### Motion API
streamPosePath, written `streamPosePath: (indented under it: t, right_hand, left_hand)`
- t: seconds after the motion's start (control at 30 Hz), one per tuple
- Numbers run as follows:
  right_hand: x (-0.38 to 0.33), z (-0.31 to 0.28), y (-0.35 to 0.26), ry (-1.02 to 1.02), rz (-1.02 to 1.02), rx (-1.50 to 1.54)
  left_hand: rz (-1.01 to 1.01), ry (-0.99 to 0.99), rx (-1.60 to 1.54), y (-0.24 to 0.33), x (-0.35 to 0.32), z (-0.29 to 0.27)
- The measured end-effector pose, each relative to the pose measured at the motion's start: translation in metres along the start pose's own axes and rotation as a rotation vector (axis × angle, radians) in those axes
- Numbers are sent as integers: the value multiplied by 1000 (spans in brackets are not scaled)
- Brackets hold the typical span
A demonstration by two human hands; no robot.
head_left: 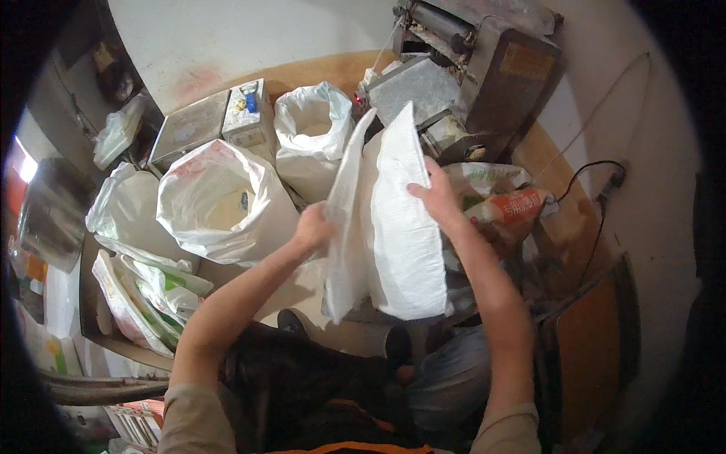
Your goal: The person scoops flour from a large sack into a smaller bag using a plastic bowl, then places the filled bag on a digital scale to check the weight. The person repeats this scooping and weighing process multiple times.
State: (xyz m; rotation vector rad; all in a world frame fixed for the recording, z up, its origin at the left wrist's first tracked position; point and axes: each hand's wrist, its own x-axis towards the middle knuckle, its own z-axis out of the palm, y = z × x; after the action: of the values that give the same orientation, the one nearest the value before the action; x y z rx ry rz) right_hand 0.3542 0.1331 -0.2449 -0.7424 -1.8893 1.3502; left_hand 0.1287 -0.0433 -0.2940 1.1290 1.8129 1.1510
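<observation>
My hands hold a white woven sack (408,219) upright in front of me, over the floor near my feet. Its right side faces up toward me as a broad, slightly puffed panel, while the left side is seen nearly edge-on; a fold or gap runs between them. My right hand (435,195) is closed on the sack's right edge, thumb on the near face and the other fingers behind. At the left edge, my left hand (315,227) is closed against the panel, a little blurred, its fingertips partly hidden.
A large open white sack (268,204) and a smaller one (291,155), both with pale contents, stand left. Metal boxes (193,129) sit behind them. A dusty machine (507,76) is at the back right, near printed bags (510,208) and a black cable (586,170). Folded bags (144,295) lean left.
</observation>
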Motion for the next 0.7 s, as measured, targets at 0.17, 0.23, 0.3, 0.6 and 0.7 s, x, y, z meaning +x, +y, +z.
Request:
streamPosePath:
  t: [0.17,0.23,0.3,0.6,0.7]
  right_hand:
    - [-9,-59,35,235,99,-642]
    - [-17,-62,18,227,254,-907]
    - [-24,-68,29,323,96,-1042]
    - [-34,-45,37,90,-170,-1609]
    - [-34,-40,61,56,-346,-1750]
  left_hand:
    - [-174,129,-144,-33,-10,-44]
    - [-279,156,-140,-44,-15,-59]
    - [-265,155,-168,-46,-12,-59]
    - [-264,201,-102,-2,-22,-76]
    - [-184,102,-163,-2,-23,-77]
